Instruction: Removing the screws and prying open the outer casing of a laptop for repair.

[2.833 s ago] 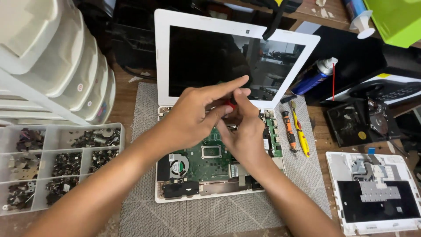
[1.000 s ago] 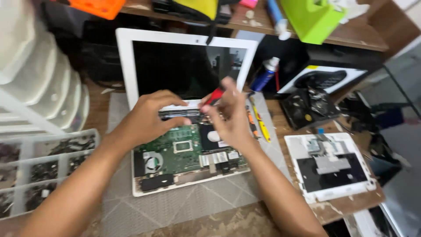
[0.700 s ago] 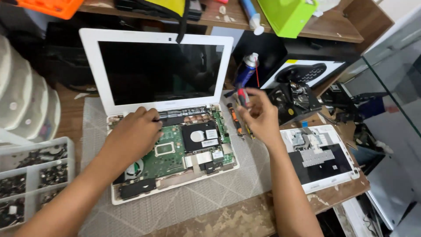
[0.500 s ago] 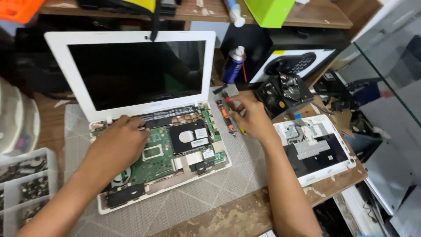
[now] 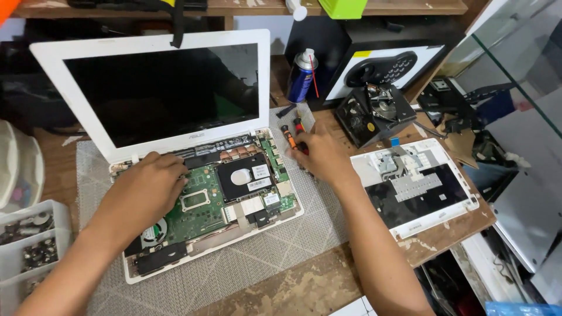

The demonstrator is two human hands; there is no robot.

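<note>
The right hand [image 5: 324, 157] rests on the grey mat [image 5: 246, 269], fingers curled at the screwdrivers [image 5: 291, 136]; whether it grips one cannot be told. The left hand [image 5: 151, 186] lies flat, holding nothing, on the green circuit board [image 5: 202, 213] of the opened white laptop [image 5: 175, 117].

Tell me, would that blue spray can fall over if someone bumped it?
Probably, yes. The spray can stands upright, tall and narrow, so a knock would likely tip it. It is round, so it might then roll across the desk. Its thin red straw looks bendy.
</note>
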